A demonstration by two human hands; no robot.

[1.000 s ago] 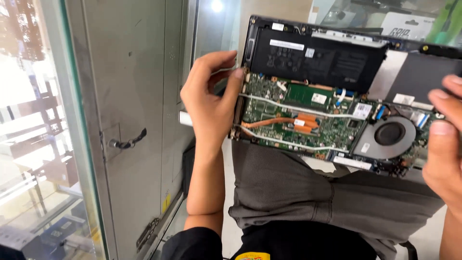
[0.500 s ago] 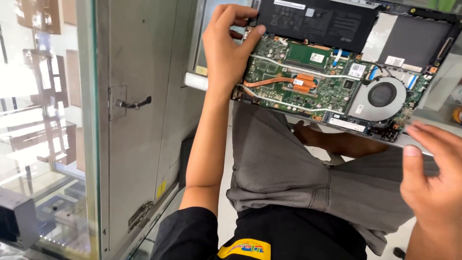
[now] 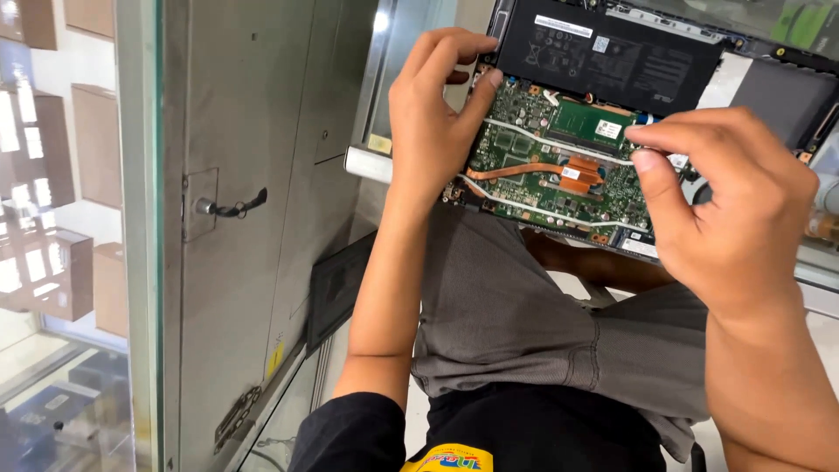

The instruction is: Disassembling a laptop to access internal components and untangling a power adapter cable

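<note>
An open laptop (image 3: 769, 92) with its bottom cover off rests on my lap, tilted toward me. It shows a black battery (image 3: 612, 52), a green circuit board (image 3: 542, 188) and a copper heat pipe (image 3: 524, 170). My left hand (image 3: 433, 114) grips the laptop's left edge, thumb on the board's corner. My right hand (image 3: 725, 210) hovers over the board's right half and hides the fan. Its thumb and forefinger are pinched together beside the memory module (image 3: 590, 125), where a thin white cable (image 3: 559, 147) ends. Whether they hold anything is not visible.
My knees in grey shorts (image 3: 524, 323) are under the laptop. A grey metal cabinet door (image 3: 253, 288) with a small latch (image 3: 229, 207) stands close on the left, beyond it a glass panel (image 3: 52, 218). A dark flat panel (image 3: 336, 284) leans below the cabinet.
My right hand has come up from the lower right onto the board and pinched its fingers there. The left hand keeps its hold on the laptop's edge.
</note>
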